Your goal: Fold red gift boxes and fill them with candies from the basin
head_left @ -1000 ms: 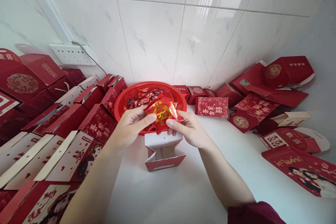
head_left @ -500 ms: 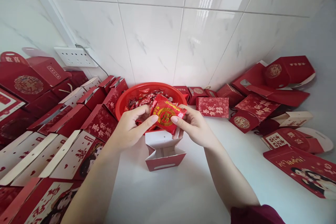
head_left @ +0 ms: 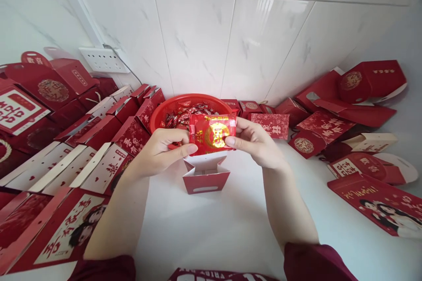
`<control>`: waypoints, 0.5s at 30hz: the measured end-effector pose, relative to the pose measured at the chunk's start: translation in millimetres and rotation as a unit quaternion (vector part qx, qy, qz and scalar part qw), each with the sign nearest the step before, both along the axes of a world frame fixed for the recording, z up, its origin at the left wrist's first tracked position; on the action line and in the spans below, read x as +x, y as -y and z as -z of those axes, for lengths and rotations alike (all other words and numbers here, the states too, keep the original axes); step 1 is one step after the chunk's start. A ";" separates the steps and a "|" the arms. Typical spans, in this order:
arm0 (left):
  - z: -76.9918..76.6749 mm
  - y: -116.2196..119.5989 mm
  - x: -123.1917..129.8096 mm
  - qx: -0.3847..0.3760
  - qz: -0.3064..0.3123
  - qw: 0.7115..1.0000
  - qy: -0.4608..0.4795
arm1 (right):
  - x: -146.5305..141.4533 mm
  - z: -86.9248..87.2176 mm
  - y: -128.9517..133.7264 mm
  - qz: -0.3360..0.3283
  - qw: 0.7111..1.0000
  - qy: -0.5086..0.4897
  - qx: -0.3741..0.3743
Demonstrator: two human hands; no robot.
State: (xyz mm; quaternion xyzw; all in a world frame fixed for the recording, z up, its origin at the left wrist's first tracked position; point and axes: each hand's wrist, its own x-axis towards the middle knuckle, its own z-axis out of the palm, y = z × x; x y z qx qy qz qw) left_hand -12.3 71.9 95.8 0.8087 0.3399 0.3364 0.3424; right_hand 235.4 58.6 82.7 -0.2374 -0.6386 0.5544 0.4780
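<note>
A shiny red packet (head_left: 212, 134) with gold print is held up level between both hands. My left hand (head_left: 165, 151) pinches its left end, and my right hand (head_left: 255, 142) pinches its right end with the thumb on the front. Just below the packet, a small red box (head_left: 206, 182) with a white inside stands open on the white table (head_left: 204, 232). Behind the packet sits a red plastic basket (head_left: 161, 112) holding many small wrapped sweets (head_left: 194, 112); the packet and hands hide part of its front.
Rows of red and white boxes (head_left: 99, 129) fill the left side. More red boxes and bags (head_left: 365, 83) are piled on the right. A flat red card box (head_left: 270, 125) lies right of the basket, near the tiled wall (head_left: 194, 39).
The packet has turned from slanted to level, its front now facing me and catching the light. The view has tilted down slightly, showing more of both sleeves.
</note>
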 end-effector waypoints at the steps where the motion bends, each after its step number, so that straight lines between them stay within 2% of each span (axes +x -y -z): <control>1: -0.2 3.1 0.5 0.009 -0.010 1.000 -0.012 | 1.2 -2.0 2.0 0.001 1.000 0.006 -0.003; 5: 5.7 13.6 1.7 0.058 -0.020 0.998 -0.031 | 7.2 -9.3 10.2 0.002 0.998 0.060 0.007; 9: 28.0 23.5 -2.9 0.091 -0.021 0.993 -0.068 | 17.7 -22.3 14.4 0.050 0.980 0.172 0.090; 11: 44.4 28.4 -5.8 0.086 -0.029 0.995 -0.049 | 20.8 -32.9 14.0 0.047 0.956 0.254 0.140; 15: 81.2 33.9 -8.8 0.067 -0.020 0.995 0.071 | 12.8 -53.8 8.5 0.008 0.883 0.396 0.250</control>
